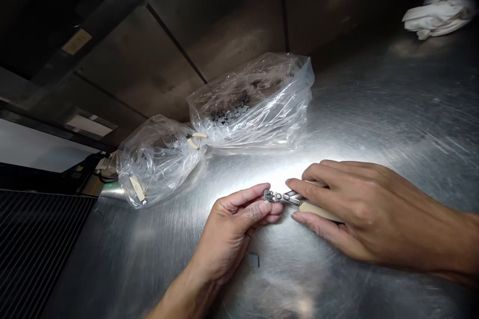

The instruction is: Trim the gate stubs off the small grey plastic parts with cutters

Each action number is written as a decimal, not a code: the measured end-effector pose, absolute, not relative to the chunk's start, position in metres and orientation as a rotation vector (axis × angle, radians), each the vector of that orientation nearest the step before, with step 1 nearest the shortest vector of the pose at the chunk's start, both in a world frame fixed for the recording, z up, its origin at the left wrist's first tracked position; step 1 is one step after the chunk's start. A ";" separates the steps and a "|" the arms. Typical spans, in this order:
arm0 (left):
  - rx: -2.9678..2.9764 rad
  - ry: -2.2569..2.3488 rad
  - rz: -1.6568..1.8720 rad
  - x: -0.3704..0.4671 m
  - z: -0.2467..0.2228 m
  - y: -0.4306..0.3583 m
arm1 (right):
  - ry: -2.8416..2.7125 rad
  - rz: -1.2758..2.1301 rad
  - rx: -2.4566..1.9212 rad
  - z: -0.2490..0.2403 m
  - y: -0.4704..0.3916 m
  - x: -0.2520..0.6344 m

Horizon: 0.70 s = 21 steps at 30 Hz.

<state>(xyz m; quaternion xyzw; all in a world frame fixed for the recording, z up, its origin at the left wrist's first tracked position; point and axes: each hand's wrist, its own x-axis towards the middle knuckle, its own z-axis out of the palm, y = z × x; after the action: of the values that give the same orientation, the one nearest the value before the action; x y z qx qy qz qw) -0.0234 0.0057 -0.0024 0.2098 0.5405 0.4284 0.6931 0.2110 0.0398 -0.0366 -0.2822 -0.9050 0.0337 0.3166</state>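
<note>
Between the thumb and fingers of my left hand point(239, 214) is a small grey part point(268, 195). My right hand point(355, 207) is closed around the cream handles of a pair of nippers point(318, 211). The jaws of the nippers point left and meet the grey part at my left fingertips; whether they bite into it I cannot tell. A flat grey square piece point(254, 259) lies on the metal table below my left hand.
A clear plastic bag point(262, 119) with many small grey pieces lies behind my hands. Left of it is another clear bag point(160, 159). Cream-handled pliers point(196, 138) rest between them. A cream-coloured tool point(137, 189) is at the left bag, and a white cloth point(437, 15) lies far right.
</note>
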 end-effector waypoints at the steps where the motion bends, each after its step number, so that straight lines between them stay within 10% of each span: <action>1: 0.478 1.205 0.948 -0.024 -0.003 0.006 | -2.389 0.093 -0.735 -0.036 0.041 0.212; 21: 0.625 1.235 0.896 -0.031 -0.012 0.002 | -2.440 0.068 -0.711 -0.034 0.041 0.217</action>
<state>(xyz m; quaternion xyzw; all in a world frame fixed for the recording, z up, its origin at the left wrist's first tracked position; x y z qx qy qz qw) -0.0305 0.0023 -0.0115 0.2781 0.5498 0.3988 0.6792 0.2167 0.0410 -0.0338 -0.2672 -0.9170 0.0257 0.2952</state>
